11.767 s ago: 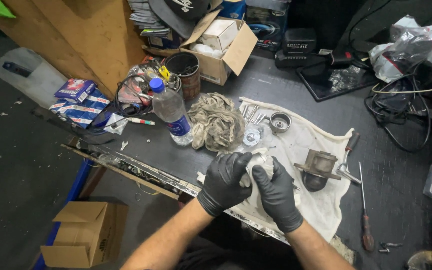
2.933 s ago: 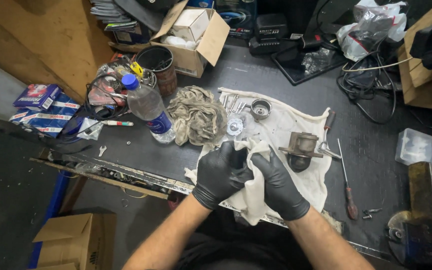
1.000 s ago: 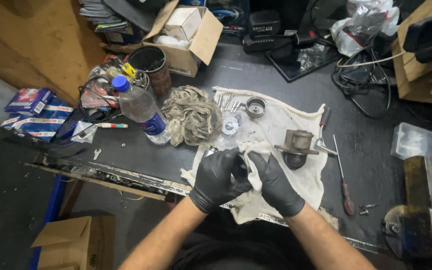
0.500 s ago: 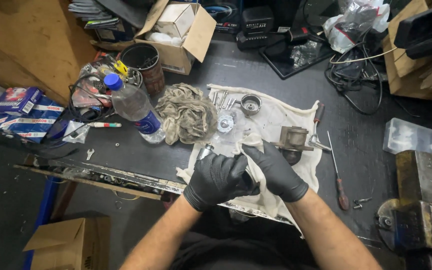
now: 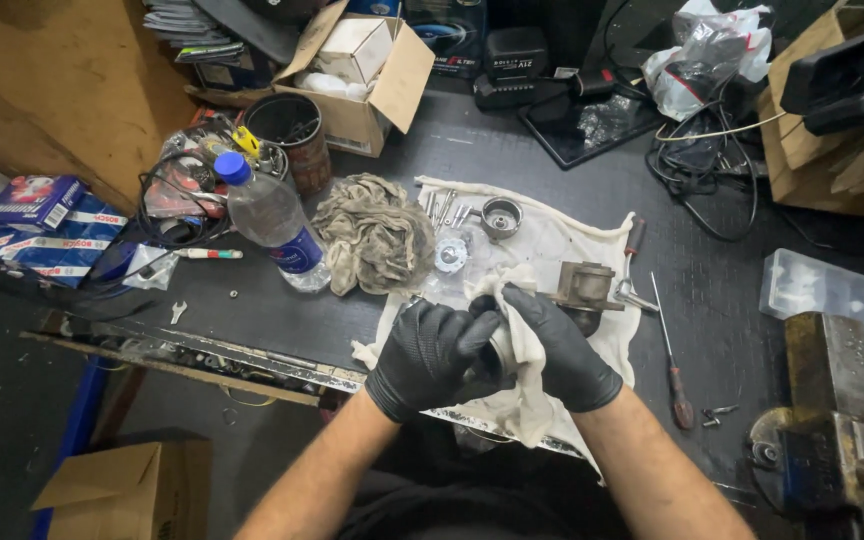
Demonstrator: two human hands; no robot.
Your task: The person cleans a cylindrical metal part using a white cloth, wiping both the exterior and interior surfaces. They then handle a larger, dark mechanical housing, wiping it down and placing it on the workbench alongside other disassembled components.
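Note:
Both my hands wear black gloves and meet over the near edge of the dark workbench (image 5: 512, 170). My left hand (image 5: 430, 352) grips a small round metal part (image 5: 499, 349), mostly hidden between the palms. My right hand (image 5: 560, 346) presses a fold of white cloth (image 5: 530, 398) against that part. The cloth's other end lies spread on the bench (image 5: 562, 240). On it rest a grey metal housing (image 5: 582, 287), a small round cup-shaped part (image 5: 500, 215), a disc-shaped piece (image 5: 450, 254) and several small pins (image 5: 444, 207).
A crumpled grey rag (image 5: 376, 236) and a plastic bottle (image 5: 270, 222) lie left of the cloth. A screwdriver (image 5: 672, 352) lies to the right, a bench vise (image 5: 832, 430) at the right corner. A dark tin (image 5: 292, 140), open cardboard box (image 5: 362, 70), cables and a clear plastic container (image 5: 832, 300) crowd the back and right.
My hands have kept rubbing the part with the cloth, turning it between the palms. The view has shifted slightly; nothing on the bench has moved.

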